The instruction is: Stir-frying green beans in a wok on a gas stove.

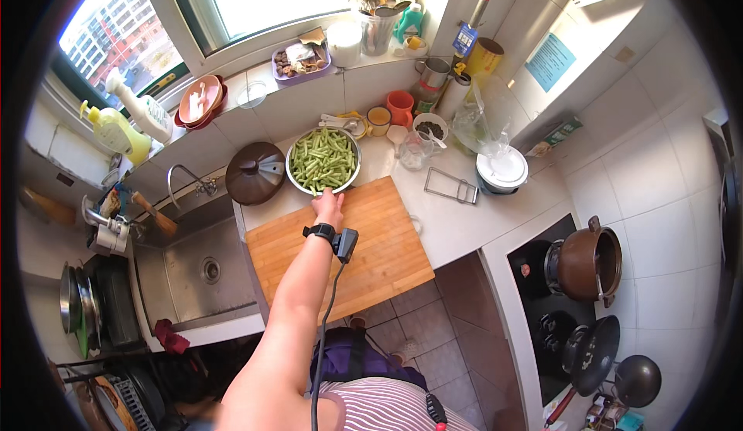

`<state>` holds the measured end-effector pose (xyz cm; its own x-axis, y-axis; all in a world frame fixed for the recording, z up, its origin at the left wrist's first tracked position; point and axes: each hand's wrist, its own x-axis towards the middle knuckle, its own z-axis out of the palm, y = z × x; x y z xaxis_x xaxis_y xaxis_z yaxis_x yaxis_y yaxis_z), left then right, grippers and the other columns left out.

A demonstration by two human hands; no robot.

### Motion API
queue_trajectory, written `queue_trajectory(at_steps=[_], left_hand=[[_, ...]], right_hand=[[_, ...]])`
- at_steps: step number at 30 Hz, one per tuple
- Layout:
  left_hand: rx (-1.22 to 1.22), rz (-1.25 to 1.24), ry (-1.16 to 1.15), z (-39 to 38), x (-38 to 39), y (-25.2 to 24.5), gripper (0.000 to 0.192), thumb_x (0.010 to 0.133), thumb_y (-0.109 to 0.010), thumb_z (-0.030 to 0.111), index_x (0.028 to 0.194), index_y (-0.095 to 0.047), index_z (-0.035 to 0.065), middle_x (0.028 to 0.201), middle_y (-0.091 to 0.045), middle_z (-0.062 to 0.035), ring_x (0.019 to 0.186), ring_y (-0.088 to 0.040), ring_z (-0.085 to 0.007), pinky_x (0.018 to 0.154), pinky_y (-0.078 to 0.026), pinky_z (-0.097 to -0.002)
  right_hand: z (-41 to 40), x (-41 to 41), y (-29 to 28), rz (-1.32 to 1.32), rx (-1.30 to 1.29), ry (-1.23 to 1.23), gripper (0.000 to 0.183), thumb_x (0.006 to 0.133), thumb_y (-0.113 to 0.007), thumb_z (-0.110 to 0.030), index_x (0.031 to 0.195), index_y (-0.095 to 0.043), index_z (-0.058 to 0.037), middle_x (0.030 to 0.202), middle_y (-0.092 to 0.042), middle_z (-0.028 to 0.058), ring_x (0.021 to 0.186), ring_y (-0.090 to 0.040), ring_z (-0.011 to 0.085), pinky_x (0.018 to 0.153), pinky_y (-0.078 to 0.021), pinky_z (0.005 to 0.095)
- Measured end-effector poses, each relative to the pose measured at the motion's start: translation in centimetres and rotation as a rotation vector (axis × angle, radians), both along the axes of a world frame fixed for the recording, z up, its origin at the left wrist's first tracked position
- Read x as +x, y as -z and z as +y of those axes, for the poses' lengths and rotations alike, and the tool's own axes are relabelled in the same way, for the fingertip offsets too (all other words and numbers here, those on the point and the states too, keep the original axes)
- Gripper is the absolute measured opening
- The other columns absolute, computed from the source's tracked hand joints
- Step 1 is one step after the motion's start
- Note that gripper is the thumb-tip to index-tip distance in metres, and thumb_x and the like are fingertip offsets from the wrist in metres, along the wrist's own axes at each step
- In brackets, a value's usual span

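My left hand [328, 208] reaches over the wooden cutting board [371, 239] to the near rim of a metal bowl [358, 161]. Cut green bean pieces [323, 155] fill this bowl. My fingertips are at the rim beside the lowest pieces; whether they grip the rim or a piece is too small to tell. A black strap with a small device [346, 244] is on my left wrist, and a cable runs down from it. My right hand is out of view. The board lies across the counter's front edge and overhangs it.
A brown lid [255, 174] sits left of the bowl, next to the steel sink [186, 280]. Cups, including an orange mug [400, 108], and a wire-framed tool [451, 186] stand rightward. The stove carries a brown pot [583, 262] and a frying pan [592, 355].
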<state>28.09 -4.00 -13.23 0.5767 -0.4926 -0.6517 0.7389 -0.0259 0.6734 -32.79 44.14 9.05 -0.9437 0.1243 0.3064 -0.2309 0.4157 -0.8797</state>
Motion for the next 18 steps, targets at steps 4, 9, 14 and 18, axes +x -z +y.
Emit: queue_trajectory(at_steps=[4, 9, 14, 18], left_hand=[[0.071, -0.008, -0.067, -0.7, -0.7, -0.3, 0.036, 0.085, -0.064, 0.006, 0.113, -0.042, -0.0022, 0.111, -0.051, -0.0139, 0.091, -0.062, -0.0242, 0.078, -0.063, -0.0372], [-0.142, 0.068, -0.126, -1.0, 1.3, 2.5, 0.039, 0.083, -0.064, 0.001, 0.115, -0.042, -0.0002, 0.113, -0.053, -0.0146, 0.094, -0.062, -0.0280, 0.078, -0.062, -0.0456], [-0.149, -0.011, -0.058, 0.1, 3.4, 3.6, 0.041, 0.084, -0.060, -0.001, 0.120, -0.041, -0.0002, 0.121, -0.053, -0.0163, 0.101, -0.063, -0.0317, 0.078, -0.062, -0.0464], [-0.071, -0.087, 0.042, 2.9, 3.0, 1.0, 0.037, 0.083, -0.063, 0.002, 0.114, -0.044, 0.0015, 0.105, -0.059, -0.0122, 0.081, -0.065, -0.0242, 0.068, -0.061, -0.0366]], right_hand=[[-4.9, -2.5, -3.9, 0.017, -0.726, 0.002, 0.022, 0.092, -0.064, -0.021, 0.109, -0.062, -0.0067, 0.091, -0.064, 0.0126, 0.075, -0.060, 0.0244, 0.067, -0.0499, 0.0376], [-3.9, -9.6, -11.6, 0.620, 0.372, 0.136, 0.032, 0.098, -0.057, -0.010, 0.126, -0.051, 0.0015, 0.108, -0.061, 0.0085, 0.083, -0.057, 0.0142, 0.071, -0.0486, 0.0247], [-7.7, 0.7, -21.6, 0.315, -0.929, -0.518, 0.029, 0.101, -0.052, -0.016, 0.125, -0.051, 0.0007, 0.081, -0.040, 0.0009, 0.061, -0.032, 0.0088, 0.051, -0.0273, 0.0217], [-6.8, 7.6, -23.7, 0.398, -0.627, -0.237, 0.040, 0.106, -0.036, -0.027, 0.136, -0.046, -0.0026, 0.074, -0.030, -0.0027, 0.061, -0.025, 0.0062, 0.050, -0.0227, 0.0206]])
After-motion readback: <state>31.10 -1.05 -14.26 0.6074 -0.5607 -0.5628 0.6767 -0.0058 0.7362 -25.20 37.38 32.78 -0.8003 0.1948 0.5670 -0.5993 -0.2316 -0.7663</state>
